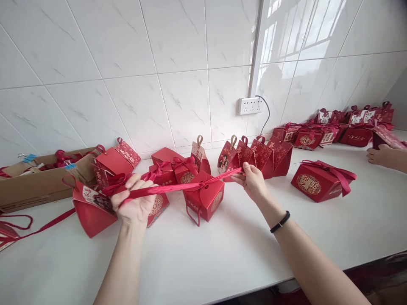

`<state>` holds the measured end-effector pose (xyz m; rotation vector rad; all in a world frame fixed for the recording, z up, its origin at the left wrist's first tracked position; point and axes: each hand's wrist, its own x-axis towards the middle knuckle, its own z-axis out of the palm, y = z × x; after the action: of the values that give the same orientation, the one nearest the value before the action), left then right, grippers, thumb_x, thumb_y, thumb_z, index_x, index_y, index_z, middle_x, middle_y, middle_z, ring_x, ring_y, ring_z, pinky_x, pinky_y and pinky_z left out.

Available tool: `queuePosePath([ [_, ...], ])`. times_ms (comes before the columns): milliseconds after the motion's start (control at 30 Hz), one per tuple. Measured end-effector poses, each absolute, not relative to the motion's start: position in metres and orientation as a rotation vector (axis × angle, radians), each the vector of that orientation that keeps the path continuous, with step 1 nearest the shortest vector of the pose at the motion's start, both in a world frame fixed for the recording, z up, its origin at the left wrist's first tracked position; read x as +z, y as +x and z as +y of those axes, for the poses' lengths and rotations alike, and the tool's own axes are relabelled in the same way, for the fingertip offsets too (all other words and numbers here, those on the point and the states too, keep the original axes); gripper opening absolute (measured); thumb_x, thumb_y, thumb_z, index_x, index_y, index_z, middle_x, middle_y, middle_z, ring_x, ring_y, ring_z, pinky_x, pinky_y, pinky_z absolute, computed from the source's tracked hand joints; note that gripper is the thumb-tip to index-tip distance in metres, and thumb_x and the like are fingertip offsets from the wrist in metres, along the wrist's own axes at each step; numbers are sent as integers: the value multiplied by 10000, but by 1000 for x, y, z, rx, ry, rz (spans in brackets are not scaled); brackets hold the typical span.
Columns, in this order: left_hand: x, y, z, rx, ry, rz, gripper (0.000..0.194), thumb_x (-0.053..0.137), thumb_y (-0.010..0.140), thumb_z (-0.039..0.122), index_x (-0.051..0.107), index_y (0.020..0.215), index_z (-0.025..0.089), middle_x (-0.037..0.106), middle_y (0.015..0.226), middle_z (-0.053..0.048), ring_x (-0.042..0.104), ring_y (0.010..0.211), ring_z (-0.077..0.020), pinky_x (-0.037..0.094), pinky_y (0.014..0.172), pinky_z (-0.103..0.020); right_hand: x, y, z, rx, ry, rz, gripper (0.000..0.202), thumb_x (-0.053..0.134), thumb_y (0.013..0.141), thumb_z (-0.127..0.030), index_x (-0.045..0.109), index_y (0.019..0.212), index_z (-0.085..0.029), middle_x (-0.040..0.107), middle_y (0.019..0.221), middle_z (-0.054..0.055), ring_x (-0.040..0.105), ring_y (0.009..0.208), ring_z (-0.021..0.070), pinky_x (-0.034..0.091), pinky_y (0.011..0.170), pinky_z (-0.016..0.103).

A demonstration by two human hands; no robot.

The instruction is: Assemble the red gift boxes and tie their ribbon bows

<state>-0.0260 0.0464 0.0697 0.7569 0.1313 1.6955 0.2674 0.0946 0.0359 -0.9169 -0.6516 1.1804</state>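
Wearer's right wrist (280, 222) is showing one narrow black band (280, 222), smooth, plain and closely fitted, while left wrist (129, 224) is carrying nothing and both forearms are showing bare, sleeves out of view.

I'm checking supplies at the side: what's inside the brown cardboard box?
Dark-red ribbons show inside the brown cardboard box, with some pale pieces; its bottom is hidden from view.

2 blue clips (70, 166); 1 cardbd. box (38, 191); 1 blk. wristbd. (280, 222)
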Motion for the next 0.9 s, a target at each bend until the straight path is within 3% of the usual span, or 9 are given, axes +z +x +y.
queuePosePath([
  [133, 75, -33, 45, 1757, 707, 1, 359, 610, 475, 86, 313, 642, 199, 307, 390, 145, 345, 374, -27, 397, 435, -133, 40, 279, 95, 1128, -895, -588, 285, 508, 896, -298, 418, 652, -183, 482, 518, -68, 641, 497, 90, 603, 577, 225],
  [300, 74, -32, 45, 1755, 721, -9, 315, 596, 500, 142, 320, 642, 196, 393, 441, 128, 397, 398, -33, 432, 483, -168, 46, 280, 86, 1127, -753, -727, 287, 708, 702, -342, 489, 624, -173, 501, 568, -54, 599, 537, 95, 599, 593, 260],
  [400, 72, -34, 44, 1715, 760, 26, 320, 610, 501, 148, 323, 633, 194, 387, 431, 126, 410, 401, -41, 471, 547, -201, 47, 282, 86, 1070, -752, -801, 305, 727, 643, -386, 505, 621, -179, 485, 592, -50, 565, 583, 103, 587, 627, 285],
  [467, 72, -35, 43, 1620, 825, 51, 340, 643, 514, 182, 318, 610, 193, 306, 368, 136, 336, 341, -37, 447, 494, -197, 45, 284, 88, 939, -872, -825, 300, 699, 665, -415, 503, 654, -188, 494, 633, -39, 569, 645, 126, 574, 684, 329],
  [567, 74, -28, 43, 1464, 973, 267, 349, 651, 606, 379, 353, 579, 199, 218, 324, 125, 258, 312, -51, 407, 440, -217, 44, 282, 87, 542, -1115, -953, 244, 637, 732, -410, 538, 803, -198, 572, 847, 32, 580, 882, 196, 504, 849, 414],
  [667, 72, -7, 44, 1451, 1249, 794, 285, 599, 698, 453, 505, 636, 191, 458, 476, 48, 464, 492, -110, 463, 605, -275, 45, 265, 75, 215, -1123, -1328, 179, 538, 829, -369, 587, 882, -205, 579, 1029, 92, 532, 1045, 230, 428, 942, 424],
  [733, 68, 9, 45, 1334, 1593, 1132, 219, 633, 712, 406, 605, 743, 190, 603, 739, -10, 561, 723, -161, 451, 716, -285, 43, 249, 65, 248, -999, -1649, 180, 495, 866, -351, 613, 887, -215, 596, 1039, 95, 543, 1048, 228, 429, 937, 400],
  [800, 62, 19, 45, 1138, 1878, 1325, 203, 649, 722, 386, 639, 818, 208, 605, 916, -27, 565, 858, -190, 429, 747, -277, 40, 235, 56, 410, -895, -1916, 184, 505, 870, -339, 613, 967, -225, 604, 1060, 87, 564, 1026, 216, 448, 909, 374],
  [900, 57, 23, 44, 983, 2025, 1418, 210, 630, 744, 417, 611, 769, 210, 566, 879, -15, 556, 809, -174, 417, 707, -265, 36, 226, 52, 583, -893, -2051, 219, 523, 863, -305, 596, 1050, -216, 606, 1042, 75, 588, 935, 186, 482, 822, 331],
])
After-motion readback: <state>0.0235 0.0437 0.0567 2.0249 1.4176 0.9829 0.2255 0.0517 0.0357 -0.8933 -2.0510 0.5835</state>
